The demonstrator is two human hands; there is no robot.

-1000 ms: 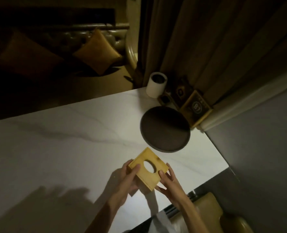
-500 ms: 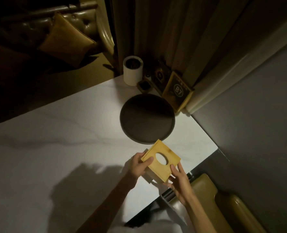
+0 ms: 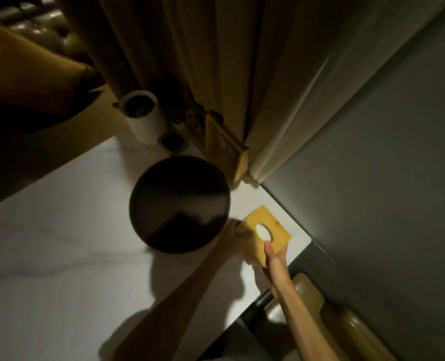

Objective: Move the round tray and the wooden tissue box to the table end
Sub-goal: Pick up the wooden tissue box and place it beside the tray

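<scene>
The wooden tissue box point(image 3: 265, 225), yellow with an oval opening on top, is near the right corner of the white marble table point(image 3: 59, 256). My left hand point(image 3: 238, 237) grips its left side and my right hand point(image 3: 274, 259) grips its near edge. Whether the box rests on the table or hovers just above it, I cannot tell. The dark round tray point(image 3: 179, 204) lies flat on the table just left of the box, close to the far end.
A white cylindrical holder point(image 3: 143, 118), a small dark block point(image 3: 173, 143) and a leaning framed sign point(image 3: 226, 149) stand at the table's far end against the curtain point(image 3: 190, 61). A grey wall is on the right, padded seats below right and upper left.
Both hands have carried the tissue box further right and toward the table's corner, past the tray. The view has swung closer to the far end.
</scene>
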